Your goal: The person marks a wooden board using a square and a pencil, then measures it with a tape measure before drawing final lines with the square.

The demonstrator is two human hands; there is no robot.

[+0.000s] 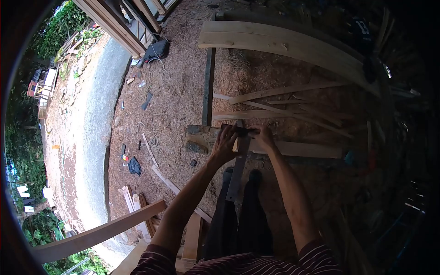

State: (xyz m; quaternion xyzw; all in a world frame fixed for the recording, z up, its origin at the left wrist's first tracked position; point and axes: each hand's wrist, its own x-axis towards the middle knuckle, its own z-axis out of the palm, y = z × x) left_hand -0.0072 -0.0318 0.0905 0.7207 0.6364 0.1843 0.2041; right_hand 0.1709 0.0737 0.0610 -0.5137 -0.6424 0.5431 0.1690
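In front of my legs hangs a long, flat metal blade with a small hole near its lower end. A dark crosspiece lies across its upper end, and the whole resembles a carpenter's square. My left hand has its fingers curled over the left part of the crosspiece. My right hand pinches its right end. A small pale piece of wood shows beside the left fingers, partly hidden. Just beyond the hands is the edge of a low wooden support.
Wide planks lie across a dark beam ahead. Thin wood strips cross over shavings on the ground. A long board juts out at lower left, near stacked timber. A black bag and cords lie leftward.
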